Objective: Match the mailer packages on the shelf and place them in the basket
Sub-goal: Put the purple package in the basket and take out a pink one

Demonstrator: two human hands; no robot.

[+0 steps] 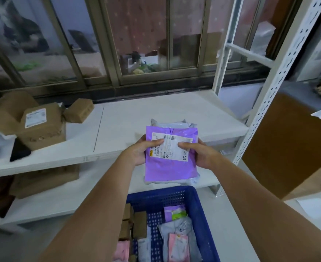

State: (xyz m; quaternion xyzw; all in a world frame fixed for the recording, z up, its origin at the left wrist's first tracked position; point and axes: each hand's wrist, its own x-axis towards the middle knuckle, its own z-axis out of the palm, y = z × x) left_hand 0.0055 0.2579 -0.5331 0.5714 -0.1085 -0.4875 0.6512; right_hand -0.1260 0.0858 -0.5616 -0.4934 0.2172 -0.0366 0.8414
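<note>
A purple mailer (167, 167) with a white shipping label lies on top of a grey-white mailer (174, 122), whose edges show behind and below it. My left hand (142, 151) grips the stack's left side with its thumb on the label. My right hand (199, 152) grips the right side, its thumb also on the label. The stack is held in the air in front of the white shelf (118, 129), above the blue basket (197, 203). The basket holds several mailers, purple, grey and pink, plus small brown packages.
Brown parcels (40, 125) sit at the left of the upper shelf board, and another brown parcel (46, 180) lies on the lower board. A white perforated shelf post (273, 86) stands to the right, with a large cardboard sheet (288, 144) beyond it. Windows run behind the shelf.
</note>
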